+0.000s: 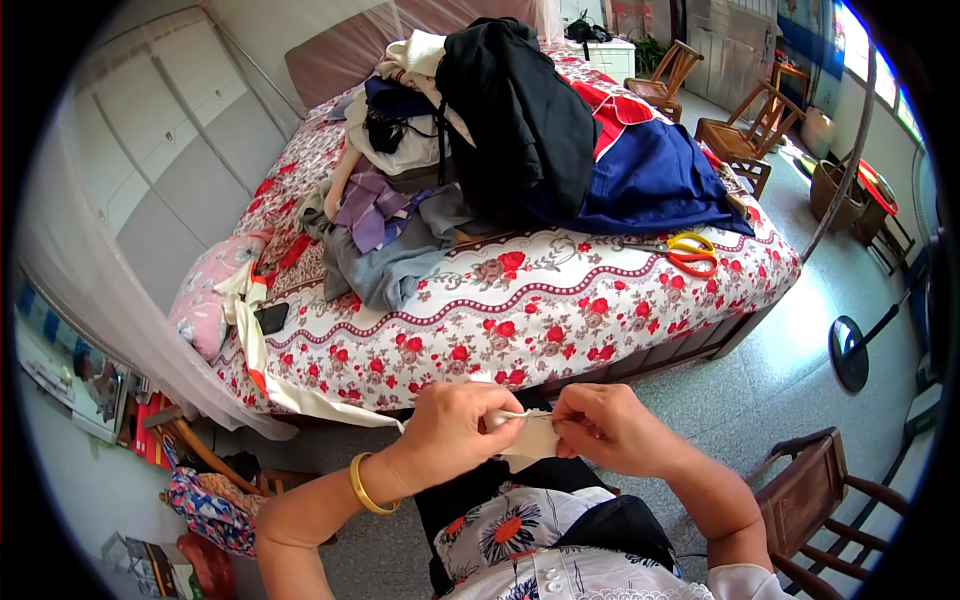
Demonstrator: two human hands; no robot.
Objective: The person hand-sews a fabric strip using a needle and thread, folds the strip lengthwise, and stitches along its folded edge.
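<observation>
A cream piece of cloth (532,441) is stretched between my two hands, above my lap. My left hand (457,424) pinches its left side, thumb against the fingers, and a gold bangle (369,484) circles that wrist. My right hand (611,427) grips the right edge with bent fingertips; whether a needle or pin is in them is too small to tell. A long white fabric strip (322,403) with orange patches runs from behind my left hand up onto the bed. Red-and-yellow-handled scissors (686,255) lie on the floral bedspread (555,334).
A heap of clothes with a black garment (517,112) and a blue one (652,180) covers the bed's middle. A dark phone (271,318) lies by a pink pillow (206,300). A wooden chair (802,495) stands at my right, a mosquito net (142,315) hangs at left.
</observation>
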